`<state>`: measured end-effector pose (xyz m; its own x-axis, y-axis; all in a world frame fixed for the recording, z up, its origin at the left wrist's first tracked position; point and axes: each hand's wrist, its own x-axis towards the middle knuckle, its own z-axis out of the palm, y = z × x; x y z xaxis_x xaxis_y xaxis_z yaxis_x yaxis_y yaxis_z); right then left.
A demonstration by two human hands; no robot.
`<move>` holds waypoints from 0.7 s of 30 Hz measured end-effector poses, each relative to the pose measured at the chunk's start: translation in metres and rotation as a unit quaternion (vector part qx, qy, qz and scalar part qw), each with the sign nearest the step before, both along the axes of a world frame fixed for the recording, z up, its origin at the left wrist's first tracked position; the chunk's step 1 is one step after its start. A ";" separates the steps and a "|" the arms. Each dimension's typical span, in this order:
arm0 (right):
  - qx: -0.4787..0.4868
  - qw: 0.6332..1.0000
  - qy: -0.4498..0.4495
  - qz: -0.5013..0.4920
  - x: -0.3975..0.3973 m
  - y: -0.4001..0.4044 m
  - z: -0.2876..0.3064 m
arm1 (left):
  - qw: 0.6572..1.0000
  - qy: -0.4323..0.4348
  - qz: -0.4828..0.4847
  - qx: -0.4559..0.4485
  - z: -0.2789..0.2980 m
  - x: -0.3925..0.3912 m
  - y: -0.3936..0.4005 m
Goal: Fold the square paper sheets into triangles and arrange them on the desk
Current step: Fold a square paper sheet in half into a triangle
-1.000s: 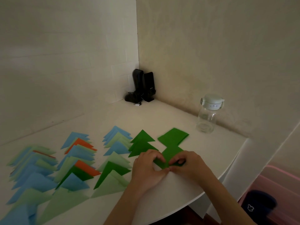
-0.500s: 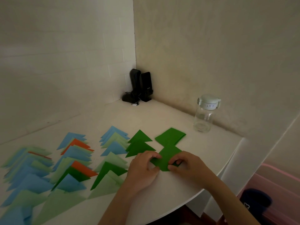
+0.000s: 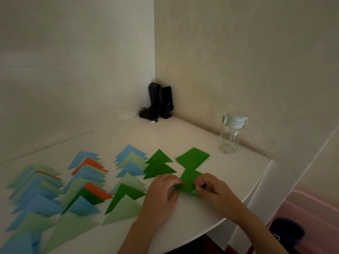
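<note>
A dark green paper sheet (image 3: pixel 189 181) lies on the white desk (image 3: pixel 183 136) between my two hands. My left hand (image 3: pixel 163 189) pinches its left corner, and my right hand (image 3: pixel 212 189) pinches its lower right corner. Just beyond it lies a small stack of dark green square sheets (image 3: pixel 192 158). Two dark green folded triangles (image 3: pixel 159 165) overlap to the left of that stack. Rows of blue, light green and orange folded triangles (image 3: pixel 77 184) cover the left half of the desk.
A clear water bottle with a white lid (image 3: pixel 231 132) stands by the right wall. Two black speakers (image 3: pixel 159 103) sit in the far corner. The desk's curved front edge runs under my right forearm. A pink bin (image 3: pixel 304 217) sits on the floor at the right.
Both hands have shifted slightly on the green sheet, and its lower part now lies folded under my fingers. The camera view has drifted a little.
</note>
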<state>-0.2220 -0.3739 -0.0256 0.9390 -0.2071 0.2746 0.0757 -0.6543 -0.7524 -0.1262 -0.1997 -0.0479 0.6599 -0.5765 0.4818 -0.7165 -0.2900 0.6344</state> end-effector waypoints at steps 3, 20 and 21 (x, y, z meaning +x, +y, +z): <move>-0.046 0.999 -0.009 0.001 -0.001 0.002 -0.003 | 1.000 -0.012 0.006 0.006 -0.002 0.002 -0.003; -0.123 0.981 -0.056 -0.142 -0.005 0.009 -0.022 | 0.990 -0.077 0.103 0.052 -0.006 0.000 -0.006; -0.124 0.977 -0.052 -0.164 -0.003 0.012 -0.023 | 0.990 -0.076 0.107 0.055 -0.006 0.000 -0.006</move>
